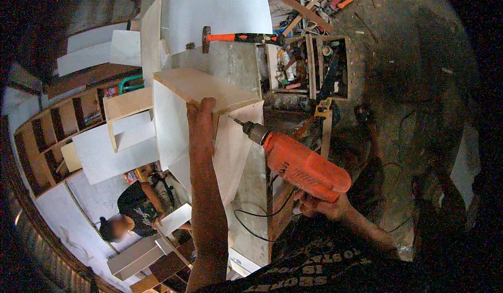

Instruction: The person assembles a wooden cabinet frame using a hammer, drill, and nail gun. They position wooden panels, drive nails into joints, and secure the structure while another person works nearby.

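Right hand (pixel 319 205): lower centre-right of the frame, fingers wrapped shut around the grip of the orange electric drill (pixel 304 166); black cord (pixel 257 225) looping down toward lower centre.
Left hand (pixel 201 122): centre of the frame, forearm rising from the lower edge, fingers closed over the edge of the plywood box (pixel 201 91), bracing it.
Drill bit (pixel 237 120): tip set against the box's side panel just right of the left hand, pointing up-left.
Step in hand: drilling into the box edge, by the look of it. Best done with the bit kept square to the panel, pressure steady and light, left fingers held clear of the bit line, cord kept off the work.
Box: pale plywood, open-sided, thin raw edges, white inner faces, standing upright at centre on the grey desk (pixel 230 62).
Farther off: hammer (pixel 241 37) with orange-and-black handle lying across the top centre; wooden crate of tools (pixel 306 65) at upper right.
Left side: wooden shelving (pixel 57 130); another person (pixel 133 209) crouched at lower left among white panels.
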`<state>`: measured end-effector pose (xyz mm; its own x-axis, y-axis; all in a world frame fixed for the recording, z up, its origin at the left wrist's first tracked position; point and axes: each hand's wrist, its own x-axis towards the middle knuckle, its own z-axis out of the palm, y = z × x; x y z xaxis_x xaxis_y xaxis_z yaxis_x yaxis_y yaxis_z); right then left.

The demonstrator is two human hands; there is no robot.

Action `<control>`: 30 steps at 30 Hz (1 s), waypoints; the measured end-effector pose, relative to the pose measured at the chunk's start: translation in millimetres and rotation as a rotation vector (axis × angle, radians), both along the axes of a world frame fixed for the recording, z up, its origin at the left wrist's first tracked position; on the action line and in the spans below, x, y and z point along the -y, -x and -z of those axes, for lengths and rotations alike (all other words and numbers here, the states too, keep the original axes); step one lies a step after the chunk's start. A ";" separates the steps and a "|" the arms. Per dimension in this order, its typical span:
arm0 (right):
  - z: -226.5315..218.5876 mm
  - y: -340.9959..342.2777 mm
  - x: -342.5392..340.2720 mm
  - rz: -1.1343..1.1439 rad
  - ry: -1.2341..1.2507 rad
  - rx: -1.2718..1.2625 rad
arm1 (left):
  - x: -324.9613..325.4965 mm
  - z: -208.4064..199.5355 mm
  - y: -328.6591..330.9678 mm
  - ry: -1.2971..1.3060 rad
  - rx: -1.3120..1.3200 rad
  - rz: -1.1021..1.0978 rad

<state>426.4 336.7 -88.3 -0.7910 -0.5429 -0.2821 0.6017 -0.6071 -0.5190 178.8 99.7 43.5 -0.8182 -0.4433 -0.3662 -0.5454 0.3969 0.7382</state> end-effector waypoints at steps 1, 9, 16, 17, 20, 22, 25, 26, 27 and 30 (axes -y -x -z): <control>1.5 -1.1 -0.3 -0.020 -0.013 -0.003 | -1.4 0.2 1.3 0.018 0.004 -0.003; 14.3 1.7 -7.8 -0.027 -0.101 -0.082 | 14.2 11.9 -1.8 0.232 -0.047 0.160; 8.9 13.1 -23.0 0.003 0.052 0.025 | 20.9 14.4 -11.8 0.154 -0.302 0.089; 10.0 15.1 -24.6 0.021 0.065 -0.029 | 13.3 14.7 -17.2 0.206 -0.454 -0.009; 14.5 20.9 -29.2 0.036 0.090 -0.127 | -19.2 14.1 -77.1 0.390 -0.869 -0.041; 15.6 23.2 -31.9 0.074 0.092 -0.192 | -47.6 24.8 -108.3 0.117 -0.678 -0.153; 14.3 24.7 -37.3 0.055 -0.200 -0.231 | -72.9 46.1 -108.8 -0.603 -0.346 -0.439; 13.4 24.8 -39.6 0.071 -0.149 -0.199 | -75.9 52.3 -99.1 -0.650 -0.362 -0.444; 12.9 25.4 -41.7 0.084 -0.103 -0.176 | -77.0 57.3 -88.3 -0.800 -0.407 -0.342; 10.7 29.4 -51.4 0.050 -0.014 -0.169 | -76.7 65.5 -62.6 -1.034 -0.535 -0.256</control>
